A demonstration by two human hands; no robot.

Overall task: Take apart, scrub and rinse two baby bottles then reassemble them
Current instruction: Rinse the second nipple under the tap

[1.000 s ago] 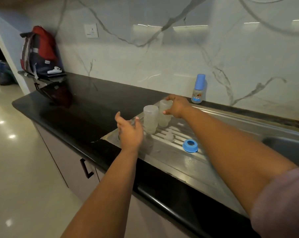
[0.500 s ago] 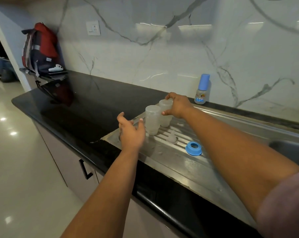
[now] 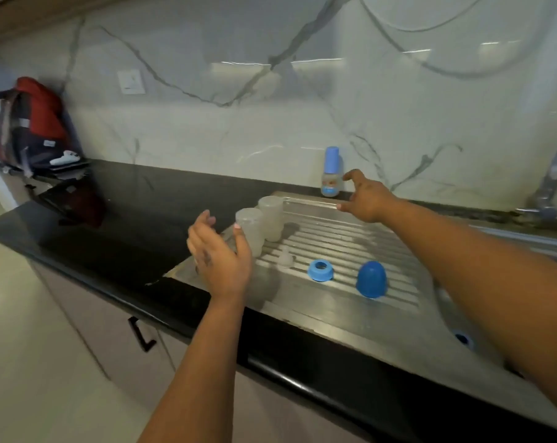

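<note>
We are looking through one head-worn wide-angle camera, facing forward and down; it is sitting close above the draining board [image 3: 334, 231], taking in counter [image 3: 136, 219] and marble wall [image 3: 239, 123].

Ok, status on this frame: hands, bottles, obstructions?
Left hand open beside near bottle body. Right hand open, near capped bottle. Nothing in the way.

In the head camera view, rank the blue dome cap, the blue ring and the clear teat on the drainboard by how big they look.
1. blue dome cap
2. blue ring
3. clear teat, smallest

All three lie at about the same distance from the camera, so the order looks reliable.
</note>
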